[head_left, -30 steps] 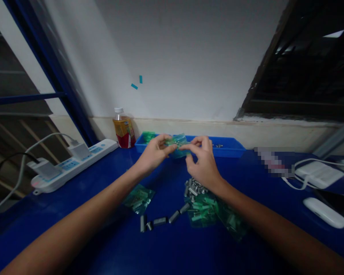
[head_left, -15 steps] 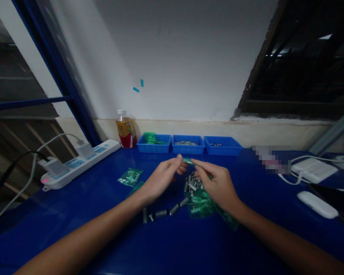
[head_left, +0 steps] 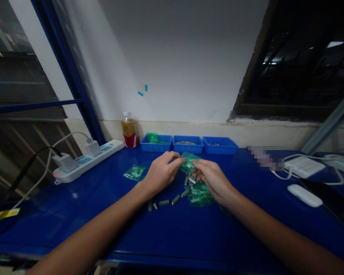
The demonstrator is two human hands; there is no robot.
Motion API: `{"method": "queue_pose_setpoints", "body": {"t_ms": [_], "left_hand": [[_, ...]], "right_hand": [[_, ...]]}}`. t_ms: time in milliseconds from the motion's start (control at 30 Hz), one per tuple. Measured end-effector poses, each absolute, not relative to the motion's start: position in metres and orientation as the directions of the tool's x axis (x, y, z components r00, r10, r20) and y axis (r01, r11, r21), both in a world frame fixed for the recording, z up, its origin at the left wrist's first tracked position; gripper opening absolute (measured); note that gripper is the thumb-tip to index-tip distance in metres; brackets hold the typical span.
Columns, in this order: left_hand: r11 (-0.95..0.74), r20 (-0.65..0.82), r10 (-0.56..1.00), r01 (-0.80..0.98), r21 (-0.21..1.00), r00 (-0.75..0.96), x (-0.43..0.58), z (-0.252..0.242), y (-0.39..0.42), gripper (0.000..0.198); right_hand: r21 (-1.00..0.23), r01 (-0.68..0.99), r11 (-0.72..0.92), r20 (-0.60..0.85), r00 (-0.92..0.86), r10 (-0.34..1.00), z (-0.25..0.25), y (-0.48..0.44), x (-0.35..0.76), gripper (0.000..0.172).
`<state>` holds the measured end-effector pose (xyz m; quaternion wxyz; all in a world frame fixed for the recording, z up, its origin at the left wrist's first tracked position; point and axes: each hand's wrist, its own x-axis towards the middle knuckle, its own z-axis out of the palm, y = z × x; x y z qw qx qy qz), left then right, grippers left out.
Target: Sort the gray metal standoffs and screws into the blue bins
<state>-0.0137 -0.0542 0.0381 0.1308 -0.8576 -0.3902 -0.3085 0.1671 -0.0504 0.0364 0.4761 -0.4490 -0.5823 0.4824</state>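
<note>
Between my two hands, a green see-through plastic bag (head_left: 188, 165) is held up over the table. My left hand (head_left: 164, 168) pinches its left side with thumb and fingertips. The fingers of my right hand (head_left: 213, 177) are closed on its right edge. Just below lies a heap of small metal parts (head_left: 191, 181), partly hidden by my right hand. Filled green bags (head_left: 200, 195) lie beneath my right wrist. Nearer me, several grey metal cylinders (head_left: 164, 203) and a small screw (head_left: 155, 206) form a loose row. Another filled green bag (head_left: 135, 173) lies left of my left hand.
Along the wall stand three blue trays: one with green bags (head_left: 143, 147), one with metal cylinders (head_left: 186, 148), one with a few small parts (head_left: 220, 149). A drink bottle (head_left: 130, 131) and power strip (head_left: 83, 162) are left; a white case (head_left: 304, 195) and cables are right.
The bag between my hands was a narrow strip and now spreads wider, facing me. My left hand has turned, its fingers now over the bag's edge. The camera view has shifted slightly.
</note>
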Motion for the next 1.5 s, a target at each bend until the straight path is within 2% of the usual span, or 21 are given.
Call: {"method": "queue_pose_setpoints", "body": {"t_ms": [33,100,167,200,267,333,433,500,600,667,867,1067,1167,1300,1367,1433,1500], "left_hand": [[-0.634,0.618,0.606,0.773,-0.004,0.501,-0.016,0.042,-0.053,0.027],[-0.55,0.559,0.697,0.835,0.013,0.45,-0.027,0.05,-0.048,0.027],[-0.412,0.437,0.832,0.908,0.073,0.343,-0.05,0.058,-0.041,0.03],[-0.326,0.352,0.896,0.94,0.104,0.272,-0.065,0.061,-0.038,0.033],[-0.132,0.216,0.971,0.985,0.109,0.107,-0.097,0.062,-0.032,0.039],[-0.012,0.057,0.998,0.993,0.12,0.005,-0.125,0.059,-0.028,0.052],[0.036,-0.123,0.992,0.989,0.144,-0.018,-0.145,0.049,-0.024,0.069],[0.068,-0.125,0.991,0.988,0.14,-0.051,-0.146,0.043,-0.022,0.069],[0.124,-0.098,0.989,0.978,0.168,-0.108,-0.142,0.039,-0.019,0.06],[0.146,-0.09,0.987,0.97,0.196,-0.13,-0.142,0.04,-0.018,0.057],[0.096,-0.099,0.992,0.969,0.227,-0.075,-0.152,0.042,-0.022,0.067],[0.133,-0.095,0.989,0.96,0.246,-0.113,-0.153,0.039,-0.022,0.058],[0.182,-0.114,0.981,0.953,0.242,-0.159,-0.155,0.038,-0.018,0.06],[0.184,-0.118,0.98,0.958,0.218,-0.162,-0.162,0.034,-0.013,0.048],[0.176,-0.122,0.981,0.958,0.228,-0.151,-0.166,0.031,-0.009,0.047],[0.177,-0.071,0.984,0.949,0.262,-0.165,-0.166,0.028,-0.006,0.045],[0.138,0.061,0.984,0.933,0.333,-0.168,-0.157,0.026,-0.005,0.045]], "right_hand": [[-0.981,0.103,0.164,0.15,-0.133,0.98,0.038,-0.045,0.166,0.03],[-0.88,0.287,0.38,0.363,-0.113,0.925,0.045,-0.029,0.16,0.027],[-0.597,0.534,0.599,0.611,-0.182,0.771,0.057,-0.006,0.149,0.025],[-0.446,0.621,0.645,0.67,-0.246,0.701,0.064,0.008,0.141,0.024],[-0.249,0.716,0.652,0.666,-0.362,0.652,0.078,0.035,0.122,0.021],[-0.128,0.767,0.629,0.621,-0.433,0.654,0.087,0.059,0.1,0.022],[-0.002,0.825,0.566,0.472,-0.498,0.728,0.09,0.086,0.073,0.032],[0.039,0.841,0.539,0.356,-0.516,0.779,0.085,0.099,0.061,0.03],[0.048,0.846,0.532,0.242,-0.526,0.815,0.078,0.113,0.049,0.025],[0.05,0.848,0.527,0.189,-0.526,0.829,0.076,0.119,0.042,0.027],[0.029,0.857,0.515,0.058,-0.516,0.855,0.076,0.127,0.024,0.038],[-0.018,0.877,0.481,-0.038,-0.481,0.876,0.081,0.119,0.023,0.036],[-0.043,0.86,0.508,0.009,-0.509,0.861,0.09,0.103,0.033,0.036],[-0.086,0.791,0.606,0.15,-0.591,0.793,0.087,0.058,0.066,0.044],[-0.133,0.716,0.685,0.225,-0.652,0.724,0.076,0.029,0.091,0.039],[-0.2,0.637,0.744,0.317,-0.677,0.664,0.064,0.0,0.117,0.033],[-0.309,0.586,0.749,0.406,-0.631,0.661,0.053,-0.025,0.136,0.028]]}}
